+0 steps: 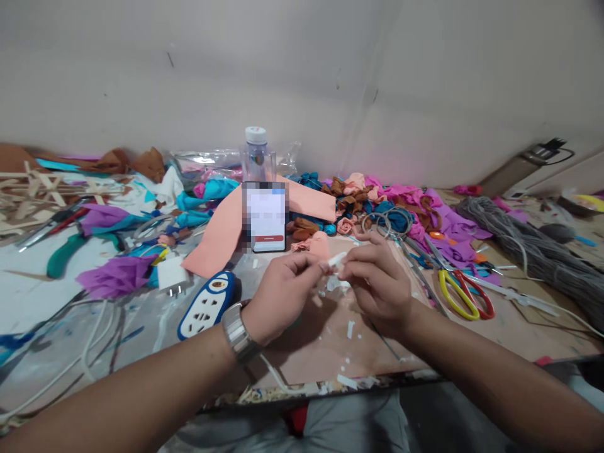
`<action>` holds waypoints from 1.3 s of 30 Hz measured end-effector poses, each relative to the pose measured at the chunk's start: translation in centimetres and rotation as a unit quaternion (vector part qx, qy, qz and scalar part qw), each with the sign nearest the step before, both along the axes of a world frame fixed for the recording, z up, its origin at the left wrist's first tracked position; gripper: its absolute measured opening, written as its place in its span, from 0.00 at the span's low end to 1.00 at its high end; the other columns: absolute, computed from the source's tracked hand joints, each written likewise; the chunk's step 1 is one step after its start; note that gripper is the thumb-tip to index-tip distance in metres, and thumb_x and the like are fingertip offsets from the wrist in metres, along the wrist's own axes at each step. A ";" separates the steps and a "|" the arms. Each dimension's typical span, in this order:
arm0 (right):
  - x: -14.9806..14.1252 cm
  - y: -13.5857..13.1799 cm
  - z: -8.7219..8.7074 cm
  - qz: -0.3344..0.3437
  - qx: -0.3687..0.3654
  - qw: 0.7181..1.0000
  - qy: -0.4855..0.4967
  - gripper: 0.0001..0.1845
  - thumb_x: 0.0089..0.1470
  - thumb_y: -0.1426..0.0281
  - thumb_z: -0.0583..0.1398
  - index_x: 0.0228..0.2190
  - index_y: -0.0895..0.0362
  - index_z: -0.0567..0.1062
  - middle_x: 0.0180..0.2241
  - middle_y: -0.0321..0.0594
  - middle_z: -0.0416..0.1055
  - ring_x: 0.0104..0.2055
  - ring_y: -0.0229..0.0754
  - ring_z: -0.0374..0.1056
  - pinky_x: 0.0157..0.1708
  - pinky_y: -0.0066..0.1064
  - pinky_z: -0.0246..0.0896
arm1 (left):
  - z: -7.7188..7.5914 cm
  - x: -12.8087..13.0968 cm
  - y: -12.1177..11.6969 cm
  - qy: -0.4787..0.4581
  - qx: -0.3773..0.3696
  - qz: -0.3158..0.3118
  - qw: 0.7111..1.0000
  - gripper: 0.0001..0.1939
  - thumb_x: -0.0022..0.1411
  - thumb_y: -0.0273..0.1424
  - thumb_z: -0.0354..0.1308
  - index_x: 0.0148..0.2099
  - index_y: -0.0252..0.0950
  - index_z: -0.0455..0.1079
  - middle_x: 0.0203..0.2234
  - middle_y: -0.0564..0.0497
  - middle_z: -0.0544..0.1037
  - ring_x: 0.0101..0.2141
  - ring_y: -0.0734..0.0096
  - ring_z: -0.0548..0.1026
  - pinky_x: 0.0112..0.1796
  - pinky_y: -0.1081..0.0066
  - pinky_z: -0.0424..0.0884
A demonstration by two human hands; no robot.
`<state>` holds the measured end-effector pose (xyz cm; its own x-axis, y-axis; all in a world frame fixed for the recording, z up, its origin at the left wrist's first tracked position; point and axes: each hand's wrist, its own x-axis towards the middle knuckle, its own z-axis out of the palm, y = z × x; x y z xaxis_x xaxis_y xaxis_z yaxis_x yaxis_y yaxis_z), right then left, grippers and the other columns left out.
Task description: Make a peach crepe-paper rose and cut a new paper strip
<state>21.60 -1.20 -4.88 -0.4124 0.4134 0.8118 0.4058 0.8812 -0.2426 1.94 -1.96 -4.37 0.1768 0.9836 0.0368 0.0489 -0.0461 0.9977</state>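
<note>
Close together over the near middle of the table, my two hands work at fingertip range. My left hand [285,292], with a metal-banded watch [240,330] on its wrist, pinches thumb against forefinger on one end of a small white strip [336,258]. At the strip's other end are the closed fingertips of my right hand [380,283], its upper finger lifted. Just behind the fingertips shows a peach crepe-paper piece [319,244]; whether it touches my left hand I cannot tell. White scraps [350,329] lie below on the tabletop.
A phone [267,217] stands upright against a bottle [257,157]. A blue-and-white power strip [206,306] lies left, scissors [465,294] right. Crepe-paper flowers [352,195] heap behind; grey cord [533,251] lies right. White cables [89,352] cross the left side.
</note>
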 end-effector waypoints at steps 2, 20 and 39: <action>0.2 -0.5 0.4 0.005 0.023 0.999 0.032 0.15 0.58 0.80 0.58 0.39 0.46 0.74 0.36 0.38 0.73 0.36 0.44 0.72 0.55 0.56 0.65 | 0.0 -0.3 0.5 -0.016 -0.021 0.039 0.999 0.14 0.62 0.39 0.61 0.31 0.34 0.76 0.23 0.54 0.74 0.27 0.74 0.67 0.29 0.73 0.63; 1.6 2.6 -0.1 0.080 -0.319 0.938 0.110 0.34 0.63 0.72 0.59 0.64 0.47 0.52 0.34 0.35 0.72 0.37 0.41 0.70 0.42 0.37 0.66 | -0.4 -0.8 -0.4 -0.018 0.137 0.027 0.990 0.11 0.69 0.35 0.57 0.36 0.35 0.75 0.34 0.50 0.79 0.39 0.68 0.75 0.45 0.68 0.68; 1.4 1.3 0.9 0.249 -0.519 0.815 0.067 0.50 0.52 0.69 0.71 0.66 0.44 0.50 0.43 0.38 0.72 0.49 0.41 0.71 0.52 0.36 0.64 | -0.1 -0.4 -1.4 0.147 0.224 -0.146 0.952 0.14 0.61 0.28 0.58 0.24 0.34 0.61 0.18 0.56 0.68 0.23 0.78 0.64 0.28 0.75 0.59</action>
